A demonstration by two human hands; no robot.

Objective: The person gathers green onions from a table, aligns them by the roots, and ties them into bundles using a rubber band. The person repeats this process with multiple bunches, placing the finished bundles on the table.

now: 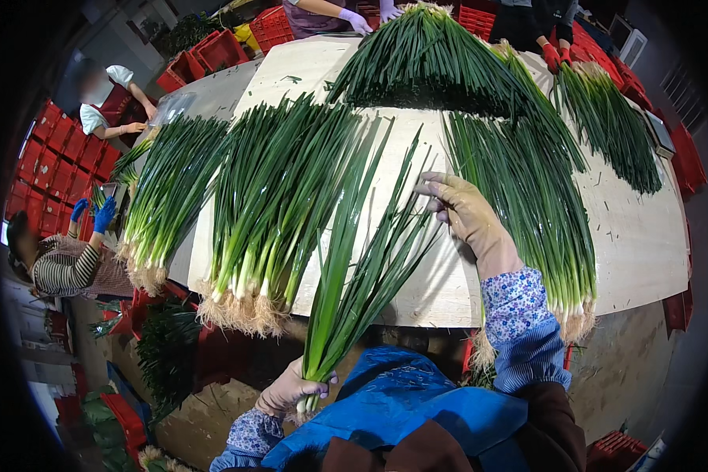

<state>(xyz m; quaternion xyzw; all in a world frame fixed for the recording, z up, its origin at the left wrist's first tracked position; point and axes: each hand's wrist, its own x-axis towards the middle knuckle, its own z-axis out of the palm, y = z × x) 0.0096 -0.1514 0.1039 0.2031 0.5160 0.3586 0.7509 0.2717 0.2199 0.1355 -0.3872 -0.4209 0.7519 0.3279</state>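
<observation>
My left hand, in a pale rubber glove, grips a bunch of leafy green stalks, likely green garlic or Chinese leeks, just above the white root ends. The bunch slants up and away, its leaves fanning out over the board. At the leaf tips on the right is my gloved right hand, fingers partly curled; whether a leaf is pinched between them is unclear. A thick pile of stalks lies left of the held bunch, roots toward me. Another pile lies right, partly behind my right forearm.
The pale wooden board carries more piles, including a large heap at the far side and bundles at left and far right. Several co-workers stand around it. Red crates are stacked at left. A blue apron covers my lap.
</observation>
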